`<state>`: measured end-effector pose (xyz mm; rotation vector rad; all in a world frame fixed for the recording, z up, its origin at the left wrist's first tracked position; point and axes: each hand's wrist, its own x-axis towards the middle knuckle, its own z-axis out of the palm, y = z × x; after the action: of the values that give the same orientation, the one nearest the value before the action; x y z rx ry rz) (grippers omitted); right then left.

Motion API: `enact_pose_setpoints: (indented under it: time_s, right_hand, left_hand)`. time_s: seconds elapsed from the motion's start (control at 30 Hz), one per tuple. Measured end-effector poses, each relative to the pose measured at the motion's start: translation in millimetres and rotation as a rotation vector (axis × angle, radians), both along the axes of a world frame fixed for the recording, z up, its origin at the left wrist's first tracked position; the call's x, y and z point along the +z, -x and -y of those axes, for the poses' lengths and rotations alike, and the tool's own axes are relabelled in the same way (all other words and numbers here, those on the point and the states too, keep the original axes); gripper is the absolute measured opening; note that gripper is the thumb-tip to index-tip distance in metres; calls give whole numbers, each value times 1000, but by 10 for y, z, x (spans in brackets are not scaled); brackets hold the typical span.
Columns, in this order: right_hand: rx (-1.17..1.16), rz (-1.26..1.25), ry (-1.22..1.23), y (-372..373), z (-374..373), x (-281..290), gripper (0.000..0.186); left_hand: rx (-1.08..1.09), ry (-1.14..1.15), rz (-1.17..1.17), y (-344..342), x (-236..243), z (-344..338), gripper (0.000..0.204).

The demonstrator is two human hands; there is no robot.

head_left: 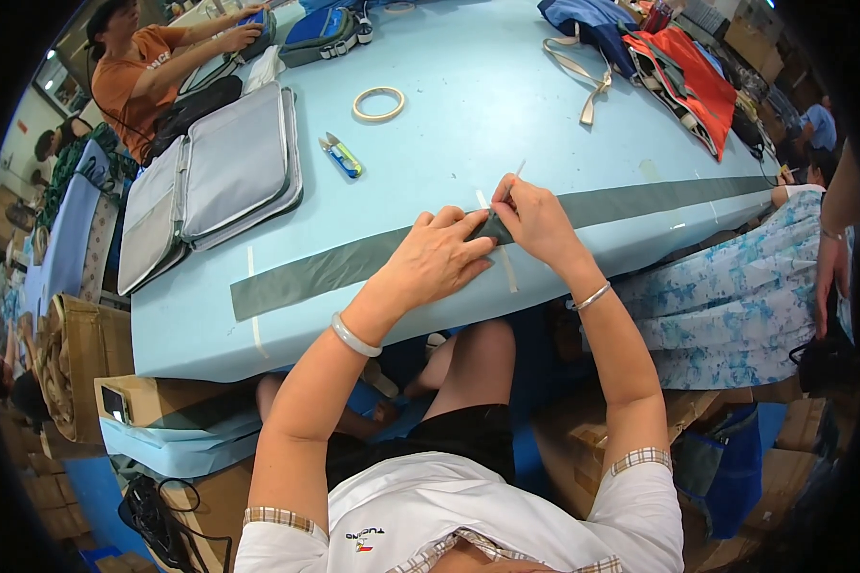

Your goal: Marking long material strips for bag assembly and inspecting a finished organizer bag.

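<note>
A long dark grey-green fabric strip (325, 267) runs across the light blue tabletop (449, 115). My left hand (440, 253) lies on the strip with its fingers spread, pressing it down. Just to the right, my right hand (535, 215) pinches a thin pale stick (520, 168), its upper end poking out above the fingers. The stick's lower end is hidden by my fingers, so its exact kind is unclear. Between my hands, a narrow white tape mark (510, 269) on the table passes under the strip. Another white tape mark (251, 260) crosses near the strip's left end.
Blue-and-green thread snips (341, 157) and a roll of tape (378, 103) lie beyond the strip. An opened grey padded case (234, 167) rests at left. Blue and orange bags (683, 86) sit at far right. A person in orange (148, 72) works at far left.
</note>
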<state>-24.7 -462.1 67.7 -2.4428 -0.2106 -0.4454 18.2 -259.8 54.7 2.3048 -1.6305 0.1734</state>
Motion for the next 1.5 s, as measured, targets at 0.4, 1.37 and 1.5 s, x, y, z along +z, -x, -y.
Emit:
enact_pose_setpoints:
  time_s: [0.4, 1.37, 1.5]
  right_hand:
    - [38, -47, 27, 73, 14, 34, 8]
    - [-44, -65, 16, 77, 2, 49, 10]
    - [-19, -40, 0, 101, 15, 80, 10]
  left_hand:
    - [6, -14, 3, 7, 10, -7, 27]
    - [-39, -20, 33, -18, 29, -10, 30]
    - [-66, -76, 92, -11, 13, 22, 30]
